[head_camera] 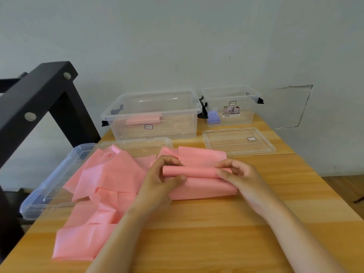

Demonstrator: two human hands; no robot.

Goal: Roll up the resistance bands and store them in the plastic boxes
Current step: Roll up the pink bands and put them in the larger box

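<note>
Pink resistance band [102,182] lies across the wooden table [216,223], and both hands are on it.

Far to the left of the fingers stands a black frame [39,91]. Next comes a clear lid with a blue tint [47,186] at the table's left edge. The loose, crumpled part of the band lies partly on top of it and spreads toward the person.

The left hand [163,178] holds the left end of a tight roll [193,171] of the band. Its fingers [173,160] curl over the top and its thumb presses from the near side. The roll sits between the two hands, on top of a flat, folded part of the band.

The right hand [236,172] pinches the right end of the roll with curled fingers [226,164].

Just past the left fingers lies a second clear lid [137,144]. Behind it stands a big clear box [177,127], open, with a small pink bundle [142,121] inside.

Past the right fingers lies a third clear lid [238,142]. Behind it stands a small clear box [244,115], open too, with a purple bundle [212,117] in its left side. The two boxes stand side by side at the far edge of the table, against a pale wall [177,36].
</note>
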